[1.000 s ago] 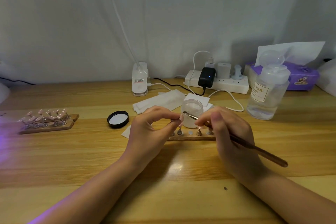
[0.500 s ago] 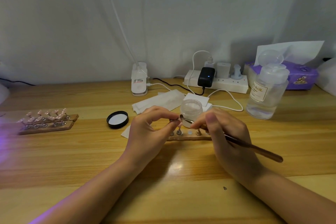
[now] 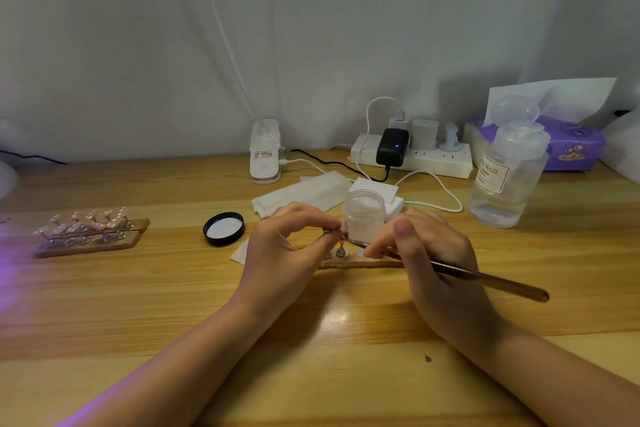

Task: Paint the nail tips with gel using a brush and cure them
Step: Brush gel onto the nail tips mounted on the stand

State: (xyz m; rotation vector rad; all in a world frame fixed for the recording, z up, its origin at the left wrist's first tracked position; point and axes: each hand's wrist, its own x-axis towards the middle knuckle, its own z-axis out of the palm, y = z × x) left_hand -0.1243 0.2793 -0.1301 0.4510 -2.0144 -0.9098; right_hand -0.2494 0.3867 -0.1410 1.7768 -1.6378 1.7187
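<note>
Left hand (image 3: pixel 284 253) fingers (image 3: pixel 311 218) curled, pinching 1 nail tip (image 3: pixel 343 227) on its small stand above the wooden holder strip (image 3: pixel 349 264); right hand (image 3: pixel 436 267) fingers pinch the brush (image 3: pixel 485 279), whose bristle end at the tip is too small to read. Open gel jar (image 3: pixel 364 215) stands just behind the fingers on the worktop (image 3: pixel 173 288), its lid (image 3: pixel 224 228) to the left. Risks, as I judge them: a knuckle tipping the jar, gel flooding the tip's edge, or the pinched tip twisting under brush pressure.

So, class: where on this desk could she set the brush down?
Bare wood lies between the black lid and the nail stands, and in front of both hands. It is crowded behind the gel jar: wipes, cables, power strip, bottle.
</note>
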